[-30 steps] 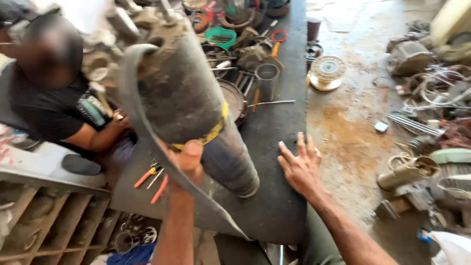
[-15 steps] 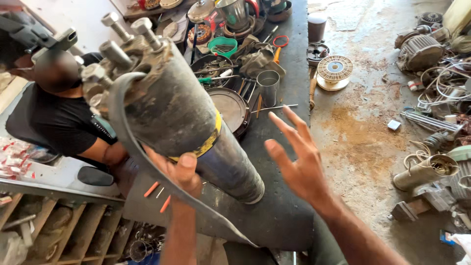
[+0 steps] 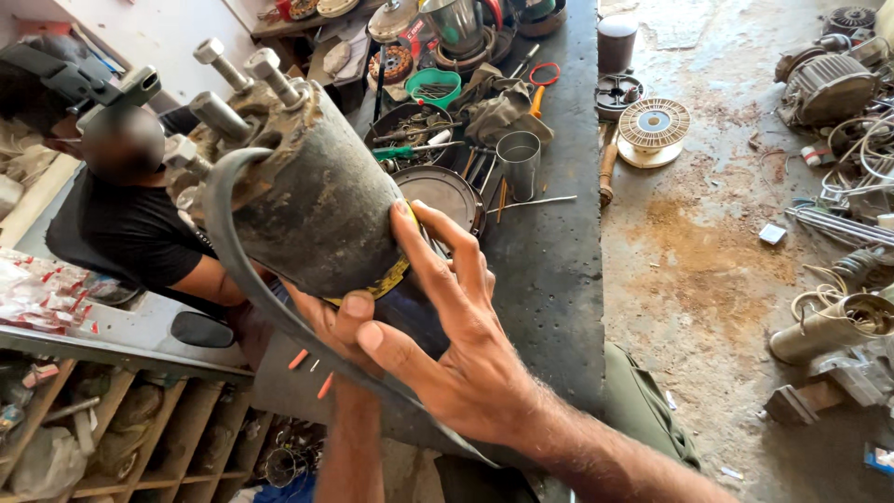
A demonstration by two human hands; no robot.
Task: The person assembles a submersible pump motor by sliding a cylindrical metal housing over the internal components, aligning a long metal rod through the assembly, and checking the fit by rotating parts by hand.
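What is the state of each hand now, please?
Left hand: closed under the motor cylinder, holding it from below.
Right hand: fingers spread, pressed flat against the cylinder's side, not gripping around it.

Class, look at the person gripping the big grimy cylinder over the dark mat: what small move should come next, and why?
Probably tighten the right hand around the cylinder's lower body before shifting it. The cylinder is lifted off the dark mat, tilted with its bolts upward, and looks heavy. The left hand props it from beneath while the right hand's fingers lie spread, only partly wrapped. A flat black cable hangs loose alongside.
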